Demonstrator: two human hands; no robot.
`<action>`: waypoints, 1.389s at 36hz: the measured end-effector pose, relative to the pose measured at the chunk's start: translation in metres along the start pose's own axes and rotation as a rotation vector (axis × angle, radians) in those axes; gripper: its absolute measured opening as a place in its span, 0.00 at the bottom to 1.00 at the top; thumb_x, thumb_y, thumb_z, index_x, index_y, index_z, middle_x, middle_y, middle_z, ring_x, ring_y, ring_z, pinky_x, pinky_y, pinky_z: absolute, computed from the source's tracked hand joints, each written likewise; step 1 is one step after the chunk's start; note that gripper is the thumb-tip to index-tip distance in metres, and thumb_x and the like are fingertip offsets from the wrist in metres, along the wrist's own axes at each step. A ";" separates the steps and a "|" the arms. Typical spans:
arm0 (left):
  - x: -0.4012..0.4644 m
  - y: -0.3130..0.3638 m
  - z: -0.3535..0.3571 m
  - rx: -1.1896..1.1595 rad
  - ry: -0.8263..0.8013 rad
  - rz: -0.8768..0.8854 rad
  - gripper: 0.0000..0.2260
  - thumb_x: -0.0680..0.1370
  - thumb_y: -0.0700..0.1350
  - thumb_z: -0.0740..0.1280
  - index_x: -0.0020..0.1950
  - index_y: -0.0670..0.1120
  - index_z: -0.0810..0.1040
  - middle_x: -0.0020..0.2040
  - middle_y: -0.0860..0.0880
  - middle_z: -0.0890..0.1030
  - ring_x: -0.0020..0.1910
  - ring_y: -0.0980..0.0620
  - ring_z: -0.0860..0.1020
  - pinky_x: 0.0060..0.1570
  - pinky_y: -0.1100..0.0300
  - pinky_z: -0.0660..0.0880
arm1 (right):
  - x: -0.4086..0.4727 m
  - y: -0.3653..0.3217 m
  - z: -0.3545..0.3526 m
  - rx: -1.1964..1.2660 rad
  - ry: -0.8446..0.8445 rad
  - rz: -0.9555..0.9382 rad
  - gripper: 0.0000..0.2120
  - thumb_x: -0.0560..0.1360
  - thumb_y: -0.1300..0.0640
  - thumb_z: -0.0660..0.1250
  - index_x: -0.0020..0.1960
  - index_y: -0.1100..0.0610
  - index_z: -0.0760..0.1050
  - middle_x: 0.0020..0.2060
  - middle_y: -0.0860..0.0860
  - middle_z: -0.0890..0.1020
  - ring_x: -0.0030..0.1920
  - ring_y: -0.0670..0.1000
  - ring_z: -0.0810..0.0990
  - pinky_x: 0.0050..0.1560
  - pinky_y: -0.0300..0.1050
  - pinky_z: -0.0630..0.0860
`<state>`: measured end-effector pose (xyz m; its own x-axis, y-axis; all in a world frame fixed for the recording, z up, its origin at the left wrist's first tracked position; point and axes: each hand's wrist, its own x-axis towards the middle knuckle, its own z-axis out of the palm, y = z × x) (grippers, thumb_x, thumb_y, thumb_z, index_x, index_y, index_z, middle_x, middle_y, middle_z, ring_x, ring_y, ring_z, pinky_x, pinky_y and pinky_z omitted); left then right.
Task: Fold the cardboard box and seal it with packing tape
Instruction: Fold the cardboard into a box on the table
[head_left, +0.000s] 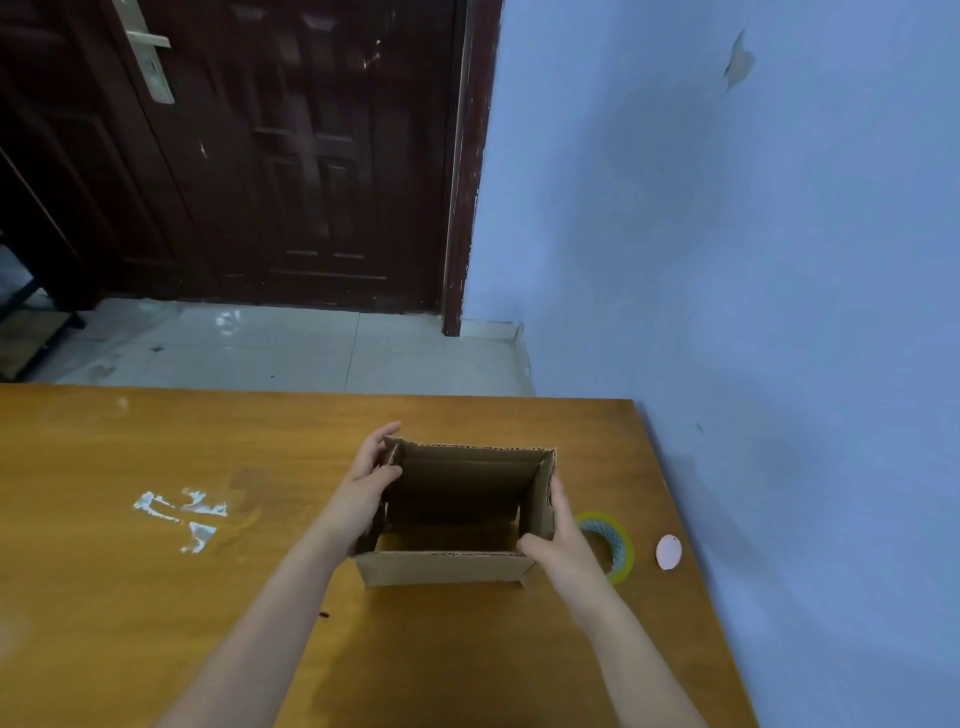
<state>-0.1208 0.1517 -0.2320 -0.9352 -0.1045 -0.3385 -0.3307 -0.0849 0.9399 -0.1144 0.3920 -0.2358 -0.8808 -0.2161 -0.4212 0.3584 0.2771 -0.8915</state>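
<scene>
Both hands on the cardboard box (452, 566) (opposite sides).

Head camera looks down, close over table (156, 597).

A dark wooden door (291, 156) with a metal handle plate (148, 52) stands beside a pale blue wall (727, 234) with chipped paint, above a light tiled floor (291, 345) and a glossy wooden table (156, 571).
</scene>
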 end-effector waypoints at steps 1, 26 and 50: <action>0.000 0.000 0.001 0.005 0.007 0.000 0.21 0.82 0.38 0.55 0.65 0.64 0.67 0.70 0.48 0.65 0.64 0.44 0.68 0.62 0.44 0.70 | -0.001 0.001 -0.001 -0.019 -0.023 -0.002 0.43 0.75 0.65 0.63 0.76 0.39 0.41 0.76 0.41 0.49 0.76 0.49 0.51 0.69 0.44 0.58; 0.021 -0.004 0.008 0.072 0.375 0.131 0.05 0.79 0.41 0.62 0.46 0.46 0.77 0.44 0.48 0.81 0.46 0.50 0.77 0.39 0.60 0.70 | 0.004 0.013 -0.001 -0.269 -0.033 -0.139 0.31 0.79 0.49 0.60 0.76 0.42 0.47 0.76 0.40 0.49 0.75 0.41 0.46 0.73 0.44 0.50; 0.024 -0.021 -0.010 -0.074 0.194 0.150 0.15 0.74 0.24 0.61 0.37 0.43 0.77 0.48 0.50 0.82 0.49 0.51 0.80 0.40 0.62 0.78 | 0.030 0.006 0.010 -0.371 0.338 -0.167 0.16 0.79 0.46 0.58 0.43 0.57 0.75 0.49 0.48 0.72 0.44 0.42 0.73 0.40 0.33 0.67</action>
<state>-0.1352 0.1409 -0.2598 -0.9290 -0.3087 -0.2042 -0.1731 -0.1251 0.9769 -0.1359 0.3783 -0.2560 -0.9891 0.0117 -0.1468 0.1253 0.5903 -0.7974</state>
